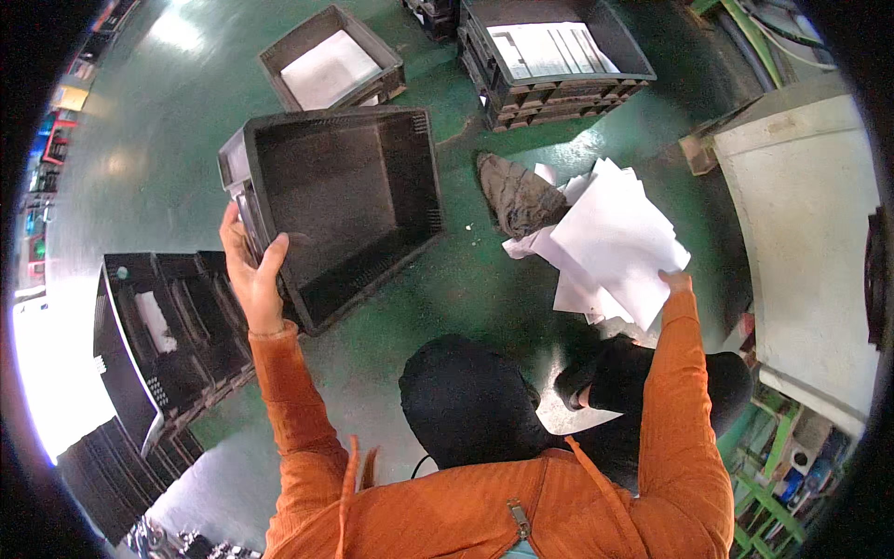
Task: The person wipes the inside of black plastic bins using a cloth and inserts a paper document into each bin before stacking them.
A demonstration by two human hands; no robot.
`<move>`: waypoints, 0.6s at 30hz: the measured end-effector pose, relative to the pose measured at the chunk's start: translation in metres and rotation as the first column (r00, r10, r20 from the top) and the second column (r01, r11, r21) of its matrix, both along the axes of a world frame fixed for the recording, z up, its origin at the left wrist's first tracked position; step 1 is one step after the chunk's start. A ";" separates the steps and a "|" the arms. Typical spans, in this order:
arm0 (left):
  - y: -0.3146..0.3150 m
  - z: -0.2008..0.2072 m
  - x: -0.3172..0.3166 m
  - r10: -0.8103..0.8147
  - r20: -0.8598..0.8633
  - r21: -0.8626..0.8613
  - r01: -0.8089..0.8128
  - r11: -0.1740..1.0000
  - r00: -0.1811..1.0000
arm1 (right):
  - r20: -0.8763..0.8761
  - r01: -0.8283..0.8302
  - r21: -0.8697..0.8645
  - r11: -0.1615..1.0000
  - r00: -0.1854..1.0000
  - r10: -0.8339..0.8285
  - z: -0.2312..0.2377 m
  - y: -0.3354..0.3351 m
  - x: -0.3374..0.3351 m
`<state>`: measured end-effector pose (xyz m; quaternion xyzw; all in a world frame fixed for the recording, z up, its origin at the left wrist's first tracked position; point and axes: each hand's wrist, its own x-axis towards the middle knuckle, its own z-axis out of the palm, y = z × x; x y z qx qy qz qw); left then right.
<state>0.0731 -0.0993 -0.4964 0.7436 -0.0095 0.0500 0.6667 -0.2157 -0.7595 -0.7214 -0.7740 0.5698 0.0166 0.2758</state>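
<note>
My left hand (256, 270) grips the near left rim of a black plastic crate (331, 186), thumb over the edge and fingers on its outer side. The crate is tilted so that its bare inside faces me. At the right, my right hand (676, 279) is closed on the edge of some white paper sheets (615, 233); most of its fingers are hidden beneath them. Several sheets lie fanned out under and around the held ones. Against their left side rests a crumpled grey-brown cloth or bag (521, 196), its exact kind unclear.
A smaller crate (396, 76) with white paper inside stands beyond the tilted one. Farther right is a stack of black crates (559, 93), papers in the top one. More black crates (186, 326) are stacked at my left. A pale panel (801, 233) rises at the right, above green metal framing (773, 503).
</note>
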 end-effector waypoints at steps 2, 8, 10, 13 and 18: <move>0.003 0.009 -0.005 -0.070 0.286 0.385 -0.048 0.922 0.956 | -0.411 0.080 -0.468 0.880 0.862 -0.297 0.051 0.096 0.072; -0.096 -0.019 -0.070 -0.546 0.263 0.957 -0.143 0.253 0.795 | 0.133 -0.469 -0.682 0.561 0.675 0.726 0.011 0.126 0.191; -0.093 -0.084 -0.099 -0.667 0.173 0.977 -0.214 0.020 0.725 | -0.002 -0.733 -0.484 0.478 0.547 0.837 0.013 0.194 0.216; -0.115 -0.115 -0.118 -0.697 0.008 0.999 -0.035 -0.025 0.718 | -0.125 -0.838 -0.437 0.326 0.416 0.901 -0.018 0.226 0.211; -0.134 -0.077 -0.095 -0.507 0.157 0.983 -0.088 0.158 0.848 | -0.196 -0.910 -0.226 0.347 0.391 0.899 -0.016 0.215 0.247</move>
